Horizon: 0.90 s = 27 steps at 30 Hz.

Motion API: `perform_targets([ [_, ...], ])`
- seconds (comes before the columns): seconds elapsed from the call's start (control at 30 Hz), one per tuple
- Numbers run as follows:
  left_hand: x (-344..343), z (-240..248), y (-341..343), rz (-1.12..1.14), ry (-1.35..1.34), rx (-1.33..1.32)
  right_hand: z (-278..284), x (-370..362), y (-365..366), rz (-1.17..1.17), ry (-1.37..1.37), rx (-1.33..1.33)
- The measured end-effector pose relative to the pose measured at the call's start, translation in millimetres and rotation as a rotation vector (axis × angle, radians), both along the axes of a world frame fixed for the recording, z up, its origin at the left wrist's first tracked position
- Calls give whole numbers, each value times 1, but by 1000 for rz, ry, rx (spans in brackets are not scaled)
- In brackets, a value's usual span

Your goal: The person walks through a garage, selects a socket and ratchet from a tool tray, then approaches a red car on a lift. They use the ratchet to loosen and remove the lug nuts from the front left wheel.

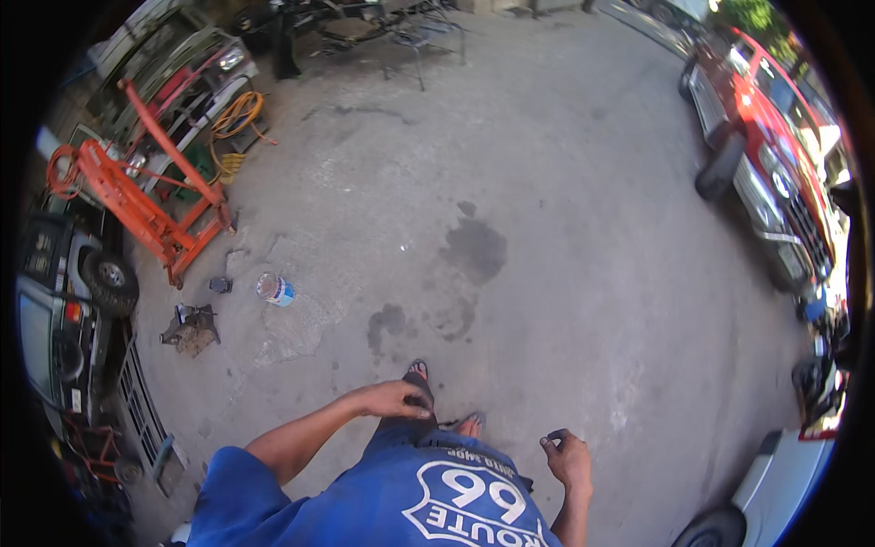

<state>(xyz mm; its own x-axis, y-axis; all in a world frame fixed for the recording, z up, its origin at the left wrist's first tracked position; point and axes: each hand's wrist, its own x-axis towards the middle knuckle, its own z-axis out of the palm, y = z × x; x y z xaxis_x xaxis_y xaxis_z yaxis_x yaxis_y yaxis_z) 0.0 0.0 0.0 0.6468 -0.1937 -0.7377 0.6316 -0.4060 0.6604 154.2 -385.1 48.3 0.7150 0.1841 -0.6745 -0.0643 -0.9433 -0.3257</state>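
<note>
My left hand hangs in front of my dark shorts, its loosely bent fingers darkened and nothing seen in them. Out to the right of my blue shirt, my right hand is curled, thumb close to the dark-stained fingertips. Whether something small is inside it I cannot make out. Neither hand touches anything on the ground. Below them my sandalled feet stand on the grey concrete floor. Ahead on the left is a white and blue can, well out of reach of the left hand.
Left of the can lie a small dark part and a metal part on cardboard. An orange engine hoist stands beyond, near a coiled orange hose. Vehicles line both sides, including a red pickup. Dark stains mark the floor.
</note>
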Motion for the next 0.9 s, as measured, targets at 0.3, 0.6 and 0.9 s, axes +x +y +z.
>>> perform_targets([
  [0.3,-51,-93,115,325,239,428,-134,211,219,381,4,99],
  [0.6,123,-56,298,586,196,-124,-78,269,374,284,499,16],
  [0.9,373,-94,435,560,108,403,-118,428,494,281,47,277],
])
